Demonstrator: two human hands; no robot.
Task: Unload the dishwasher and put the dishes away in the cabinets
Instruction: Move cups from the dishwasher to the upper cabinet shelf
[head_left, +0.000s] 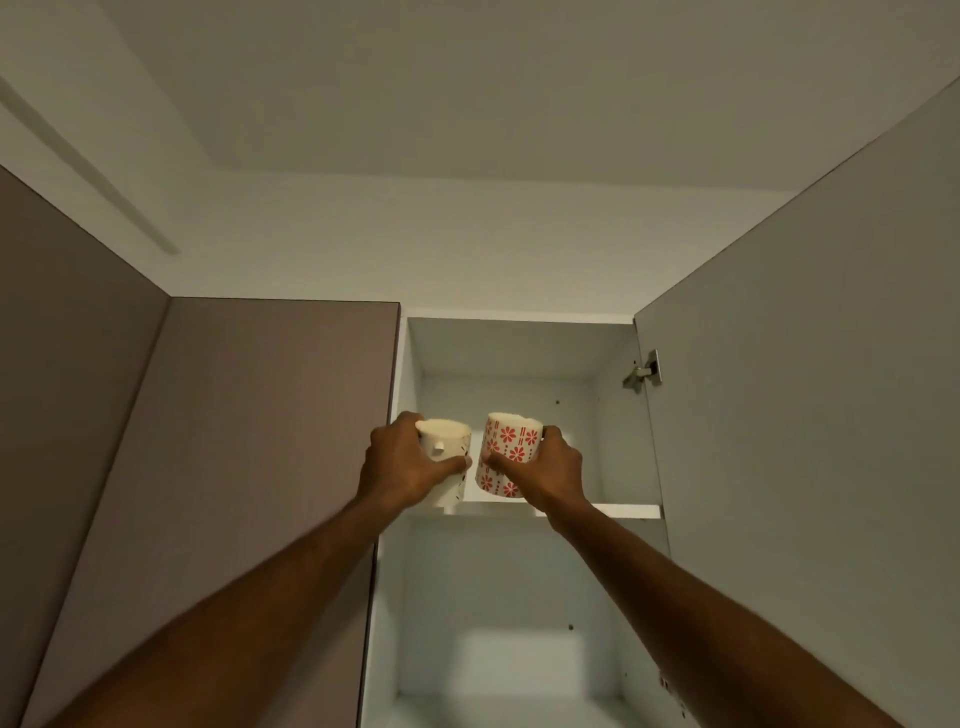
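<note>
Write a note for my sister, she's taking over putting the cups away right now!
Left hand: gripping the cream ceramic mug with small dark marks, at the left end of the white upper cabinet shelf.
Right hand: gripping the white ceramic mug with red flower print, at the shelf's front edge.
The two mugs sit side by side, close together; whether either rests fully on the shelf can't be told.
The cabinet door on the right is open; the compartment below looks bare.
Done: both mugs brought up to the cabinet.
Left: release them on the shelf. The dishwasher isn't in view.

No legible text or labels.
</note>
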